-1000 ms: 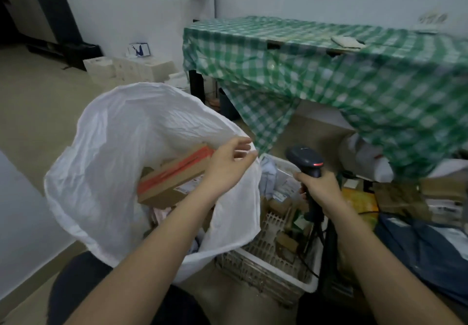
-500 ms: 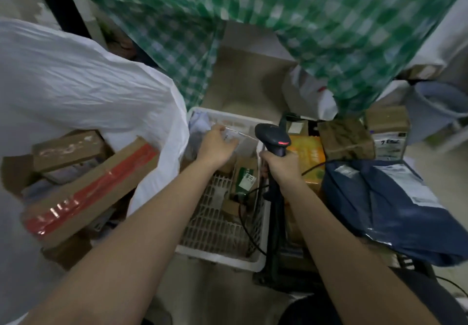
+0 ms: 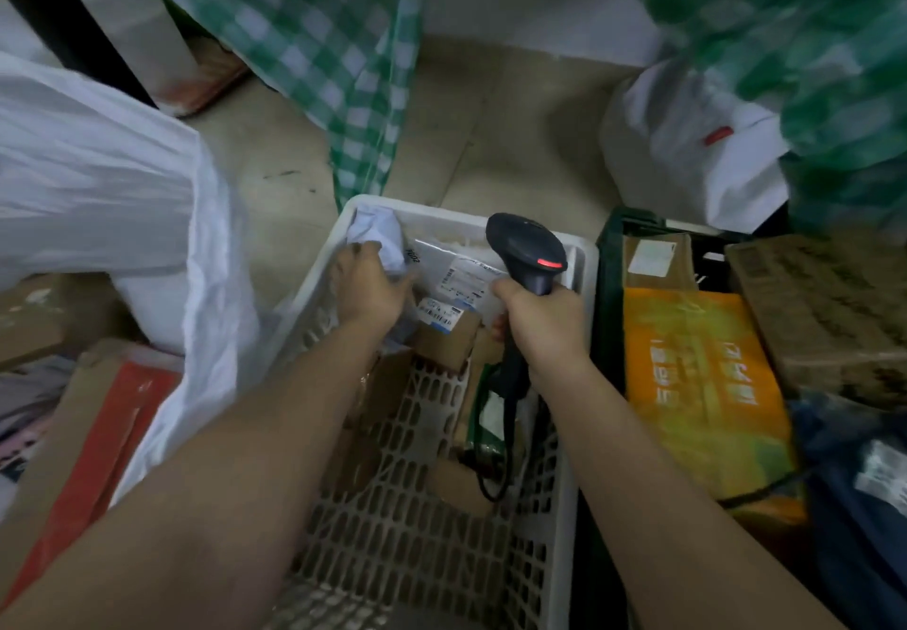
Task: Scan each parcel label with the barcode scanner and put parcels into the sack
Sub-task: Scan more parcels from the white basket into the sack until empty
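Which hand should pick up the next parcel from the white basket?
The left hand. It is already down in the white plastic basket, touching the parcels at the far end. The right hand is busy gripping the black barcode scanner, so it probably cannot lift anything.

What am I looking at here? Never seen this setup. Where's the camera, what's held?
No robot: it is a person, filmed by one wide-angle camera worn on the head, looking down at both arms. The right hand grips a black barcode scanner with a red light on its head. The left hand reaches into a white plastic crate on the floor, fingers on a white soft parcel. Beside it lie a labelled envelope and a small labelled box. The white sack on the left already holds boxes. More parcels sit in a crate on the right.
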Available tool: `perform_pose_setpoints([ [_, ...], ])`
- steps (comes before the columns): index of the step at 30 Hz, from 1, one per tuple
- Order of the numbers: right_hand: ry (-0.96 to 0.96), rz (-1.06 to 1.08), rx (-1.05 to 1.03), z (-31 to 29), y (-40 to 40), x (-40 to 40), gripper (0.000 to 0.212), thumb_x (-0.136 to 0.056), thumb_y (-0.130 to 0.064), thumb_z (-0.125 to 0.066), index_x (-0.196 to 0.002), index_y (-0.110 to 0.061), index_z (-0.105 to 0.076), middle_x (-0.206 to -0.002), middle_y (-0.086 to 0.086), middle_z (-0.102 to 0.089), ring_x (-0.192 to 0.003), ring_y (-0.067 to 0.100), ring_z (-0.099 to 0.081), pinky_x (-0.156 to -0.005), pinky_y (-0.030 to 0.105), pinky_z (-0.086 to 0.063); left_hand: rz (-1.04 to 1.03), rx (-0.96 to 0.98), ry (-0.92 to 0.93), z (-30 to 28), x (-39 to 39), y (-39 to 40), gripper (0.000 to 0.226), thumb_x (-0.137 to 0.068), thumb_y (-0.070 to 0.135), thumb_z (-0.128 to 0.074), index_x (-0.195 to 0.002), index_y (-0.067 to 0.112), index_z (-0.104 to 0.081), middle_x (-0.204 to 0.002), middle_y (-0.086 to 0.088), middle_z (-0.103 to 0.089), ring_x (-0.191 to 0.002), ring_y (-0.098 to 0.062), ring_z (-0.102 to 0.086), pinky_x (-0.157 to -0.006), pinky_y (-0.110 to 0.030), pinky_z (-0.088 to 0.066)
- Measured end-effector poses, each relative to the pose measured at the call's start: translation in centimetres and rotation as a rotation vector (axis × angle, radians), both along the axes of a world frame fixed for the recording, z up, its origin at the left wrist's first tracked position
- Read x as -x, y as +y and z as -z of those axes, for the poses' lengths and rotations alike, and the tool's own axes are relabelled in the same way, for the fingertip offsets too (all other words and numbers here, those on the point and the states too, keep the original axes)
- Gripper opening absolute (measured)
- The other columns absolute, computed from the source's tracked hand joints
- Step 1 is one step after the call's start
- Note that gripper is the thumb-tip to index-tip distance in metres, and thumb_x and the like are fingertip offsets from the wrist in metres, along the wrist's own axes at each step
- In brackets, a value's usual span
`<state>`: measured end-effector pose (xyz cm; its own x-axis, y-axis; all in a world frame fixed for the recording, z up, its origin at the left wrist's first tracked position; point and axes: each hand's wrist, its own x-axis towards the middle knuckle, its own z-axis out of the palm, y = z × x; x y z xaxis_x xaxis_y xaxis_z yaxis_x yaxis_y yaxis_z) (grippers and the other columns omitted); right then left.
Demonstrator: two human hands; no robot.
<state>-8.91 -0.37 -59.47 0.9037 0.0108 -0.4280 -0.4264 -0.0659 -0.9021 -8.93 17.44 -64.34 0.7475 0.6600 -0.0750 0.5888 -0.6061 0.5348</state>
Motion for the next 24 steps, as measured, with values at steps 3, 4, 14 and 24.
perform_pose_setpoints([
  [3,0.009,0.008,-0.024,0.3,0.3,-0.7,0.019,-0.084,-0.011,-0.068,-0.068,-0.010,-0.057,-0.053,0.005,-0.050,-0.047,0.017,-0.050,-0.050,0.025,-0.045,0.070,-0.114,0.047,1.0,-0.3,1.3,0.035,-0.087,0.022,-0.064,-0.120,0.012,-0.060,-0.130,-0.018,-0.049,-0.121,-0.037,-0.044,-0.096,-0.041,-0.039],
  [4,0.011,0.009,-0.024,0.4,0.4,-0.8,0.019,-0.084,-0.012,-0.068,-0.068,-0.010,-0.057,-0.053,0.005,-0.051,-0.047,0.017,-0.050,-0.050,0.026,-0.045,0.096,-0.125,0.044,1.1,-0.2,1.6,0.025,-0.088,0.019,-0.062,-0.111,0.010,-0.066,-0.122,-0.018,-0.056,-0.114,-0.036,-0.051,-0.092,-0.040,-0.042],
  [14,0.042,0.030,-0.122,-3.4,-1.3,3.0,0.014,-0.084,-0.015,-0.072,-0.092,-0.004,-0.067,-0.073,0.008,-0.066,-0.066,0.020,-0.065,-0.060,0.030,-0.052,0.280,0.059,-0.311,-8.8,3.6,-2.8,0.028,-0.092,0.019,-0.059,-0.107,-0.004,-0.062,-0.126,-0.016,-0.055,-0.114,-0.030,-0.053,-0.093,-0.035,-0.043],
  [24,-0.231,0.109,-0.107,-15.0,-6.2,12.8,0.014,-0.078,-0.005,-0.077,-0.090,-0.005,-0.070,-0.086,0.010,-0.072,-0.077,0.022,-0.067,-0.070,0.033,-0.054,0.488,0.220,-0.519,-25.0,15.1,-9.0,0.019,-0.095,0.028,-0.056,-0.103,0.010,-0.059,-0.117,-0.004,-0.064,-0.104,-0.019,-0.057,-0.088,-0.035,-0.045],
])
